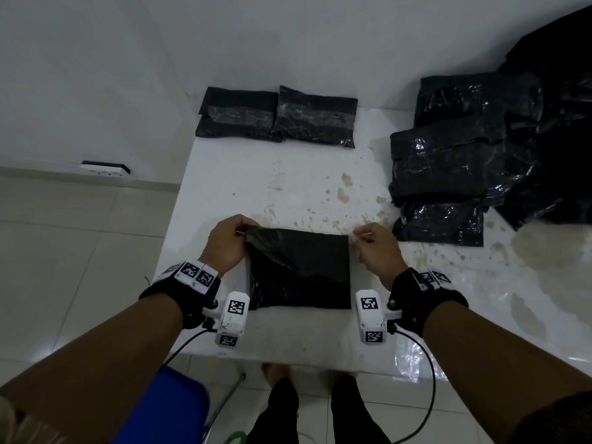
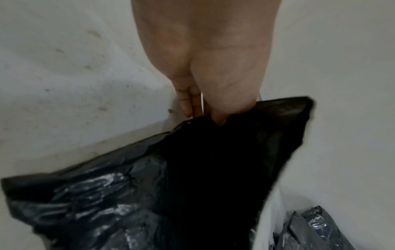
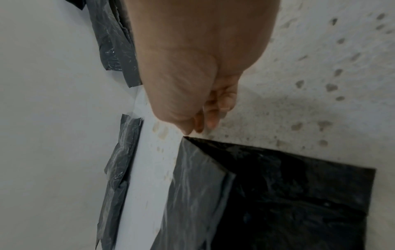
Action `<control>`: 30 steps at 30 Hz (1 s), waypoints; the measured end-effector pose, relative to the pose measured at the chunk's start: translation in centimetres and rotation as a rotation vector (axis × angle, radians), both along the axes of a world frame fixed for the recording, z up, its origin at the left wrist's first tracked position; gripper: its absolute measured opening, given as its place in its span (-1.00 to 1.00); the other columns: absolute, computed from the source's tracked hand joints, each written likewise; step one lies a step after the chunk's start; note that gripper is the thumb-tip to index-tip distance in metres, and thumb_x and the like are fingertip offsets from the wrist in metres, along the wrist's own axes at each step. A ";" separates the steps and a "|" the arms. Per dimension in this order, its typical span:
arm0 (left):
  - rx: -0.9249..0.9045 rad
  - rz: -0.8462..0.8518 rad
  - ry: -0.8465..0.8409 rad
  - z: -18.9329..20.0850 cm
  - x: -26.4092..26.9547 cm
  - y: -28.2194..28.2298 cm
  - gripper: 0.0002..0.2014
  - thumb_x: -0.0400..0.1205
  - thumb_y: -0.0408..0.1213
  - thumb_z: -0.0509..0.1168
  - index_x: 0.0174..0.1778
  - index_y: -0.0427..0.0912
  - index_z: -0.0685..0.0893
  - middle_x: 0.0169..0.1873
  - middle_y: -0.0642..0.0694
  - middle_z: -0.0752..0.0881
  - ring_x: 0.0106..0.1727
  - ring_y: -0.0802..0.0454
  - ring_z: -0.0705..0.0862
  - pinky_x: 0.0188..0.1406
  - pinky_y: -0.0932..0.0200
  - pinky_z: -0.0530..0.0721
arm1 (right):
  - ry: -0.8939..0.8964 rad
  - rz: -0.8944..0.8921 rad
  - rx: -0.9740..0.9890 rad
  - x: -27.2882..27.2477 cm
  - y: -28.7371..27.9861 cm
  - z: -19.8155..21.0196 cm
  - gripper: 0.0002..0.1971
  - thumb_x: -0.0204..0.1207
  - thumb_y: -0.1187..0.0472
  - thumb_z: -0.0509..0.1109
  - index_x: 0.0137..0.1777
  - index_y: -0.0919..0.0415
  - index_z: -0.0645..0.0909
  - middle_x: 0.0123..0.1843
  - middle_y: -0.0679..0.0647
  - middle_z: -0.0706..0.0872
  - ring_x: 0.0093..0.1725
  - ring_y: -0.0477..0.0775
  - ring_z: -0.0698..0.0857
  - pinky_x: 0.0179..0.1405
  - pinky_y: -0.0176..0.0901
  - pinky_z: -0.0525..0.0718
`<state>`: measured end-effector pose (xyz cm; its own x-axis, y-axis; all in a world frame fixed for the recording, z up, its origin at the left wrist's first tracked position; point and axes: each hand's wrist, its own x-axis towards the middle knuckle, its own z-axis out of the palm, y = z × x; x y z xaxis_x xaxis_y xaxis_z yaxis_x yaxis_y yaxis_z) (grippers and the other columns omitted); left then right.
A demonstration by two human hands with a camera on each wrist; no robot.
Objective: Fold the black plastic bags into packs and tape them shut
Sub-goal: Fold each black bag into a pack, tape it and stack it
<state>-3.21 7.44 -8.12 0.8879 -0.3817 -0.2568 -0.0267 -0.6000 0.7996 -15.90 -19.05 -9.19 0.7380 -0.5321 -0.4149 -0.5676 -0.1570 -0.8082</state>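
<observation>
Fingers of the left hand [image 1: 228,241] are pinching the black bag's [image 1: 301,270] far corner; right hand [image 1: 374,248] is curling beside the other, grip unclear; keeping both corners level should square the fold.

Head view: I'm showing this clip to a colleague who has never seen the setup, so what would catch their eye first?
Probably the black bag lying at the near edge of the stained white table, with the left hand gripping its far left corner and the right hand at its far right corner. Next, two taped packs side by side at the far edge, and a heap of black bags piled on the right.
</observation>
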 end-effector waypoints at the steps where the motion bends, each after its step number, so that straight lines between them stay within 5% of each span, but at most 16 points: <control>1: 0.036 0.062 -0.008 -0.2 0.0 0.1 -0.69 0.47 -0.64 0.33 -0.06 -0.14 0.67 -0.13 -0.05 0.74 -0.03 -0.06 0.70 0.06 0.09 0.61 | 0.024 -0.030 -0.066 0.0 -0.1 0.0 -0.80 0.66 0.17 0.34 -0.20 0.17 0.60 -0.22 0.17 0.70 -0.29 0.11 0.67 -0.34 -0.15 0.59; 5: 0.135 0.257 0.128 0.6 -0.2 0.3 -0.91 0.52 -0.49 0.35 -0.23 -0.23 0.66 -0.27 -0.17 0.73 -0.19 -0.16 0.72 -0.11 0.04 0.72 | 0.138 -0.033 0.021 0.2 0.6 2.0 -0.47 0.64 -0.16 0.33 -0.27 0.33 0.72 -0.39 0.09 0.76 -0.53 -0.04 0.61 -0.58 -0.30 0.45; 7: 0.087 0.220 0.271 1.1 -0.4 0.0 -0.88 0.58 -0.50 0.32 -0.27 -0.32 0.71 -0.25 -0.32 0.74 -0.28 -0.15 0.75 -0.27 0.11 0.79 | 0.182 0.047 0.033 0.3 0.9 2.4 -0.50 0.57 -0.15 0.42 -0.23 0.35 0.73 -0.35 0.12 0.80 -0.53 -0.02 0.60 -0.60 -0.30 0.43; 9: 0.024 0.228 0.358 1.4 -0.3 -0.3 -0.89 0.67 -0.38 0.32 -0.07 -0.35 0.71 -0.13 -0.28 0.73 -0.18 -0.08 0.72 -0.26 0.24 0.75 | 0.214 0.105 0.042 0.5 1.2 2.4 -0.61 0.53 -0.07 0.50 -0.26 0.31 0.69 -0.32 0.10 0.78 -0.51 -0.03 0.58 -0.58 -0.30 0.42; 12: -0.153 0.454 0.560 1.7 -0.7 -0.8 -0.62 0.73 -0.05 0.26 -0.16 -0.33 0.68 -0.17 -0.25 0.73 -0.14 -0.16 0.72 -0.13 -0.03 0.77 | 0.246 0.148 0.051 0.6 1.4 2.6 -0.66 0.51 0.00 0.54 -0.27 0.27 0.65 -0.31 0.10 0.74 -0.47 -0.03 0.58 -0.56 -0.32 0.42; 16: -0.176 0.346 0.613 2.3 -1.7 -1.2 -0.86 0.67 -0.33 0.37 -0.18 -0.29 0.71 -0.21 -0.20 0.77 -0.23 -0.03 0.73 -0.37 0.21 0.74 | 0.337 0.136 -0.098 0.2 1.5 2.7 -0.53 0.50 -0.13 0.48 -0.29 0.35 0.72 -0.28 0.14 0.82 -0.33 0.11 0.79 -0.47 -0.25 0.59; 18: -0.227 0.329 0.653 2.1 -2.1 -1.2 -0.89 0.69 -0.35 0.34 -0.09 -0.28 0.73 -0.16 -0.16 0.79 -0.16 -0.02 0.75 -0.24 0.19 0.75 | 0.340 0.116 -0.073 -0.1 1.6 2.5 -0.52 0.51 -0.14 0.48 -0.31 0.34 0.71 -0.28 0.14 0.82 -0.35 0.11 0.79 -0.44 -0.23 0.64; 20: -0.245 0.309 0.673 1.9 -2.4 -1.1 -0.86 0.69 -0.35 0.33 0.01 -0.36 0.75 -0.07 -0.24 0.80 -0.09 -0.09 0.76 -0.10 0.12 0.75 | 0.326 0.120 0.000 -0.3 1.8 2.2 -0.56 0.50 -0.08 0.52 -0.38 0.30 0.64 -0.33 0.13 0.77 -0.43 0.07 0.70 -0.51 -0.26 0.54; 24: -0.212 0.234 0.649 1.9 -2.6 -0.8 -0.88 0.64 -0.41 0.39 0.01 -0.38 0.76 -0.09 -0.25 0.82 -0.10 -0.11 0.79 -0.23 0.16 0.77 | 0.263 0.051 0.143 -0.3 1.8 1.3 -0.57 0.47 0.12 0.58 -0.40 0.18 0.37 -0.46 0.13 0.36 -0.57 0.00 0.35 -0.65 -0.31 0.22; 30: -0.072 0.158 0.536 1.2 -2.4 0.2 -0.78 0.50 -0.42 0.54 0.02 -0.41 0.78 -0.06 -0.26 0.83 0.01 -0.17 0.80 -0.06 0.11 0.79 | 0.329 0.166 0.091 -1.0 1.1 1.1 -0.65 0.50 0.15 0.56 -0.31 0.28 0.47 -0.39 0.19 0.45 -0.50 0.03 0.42 -0.66 -0.33 0.27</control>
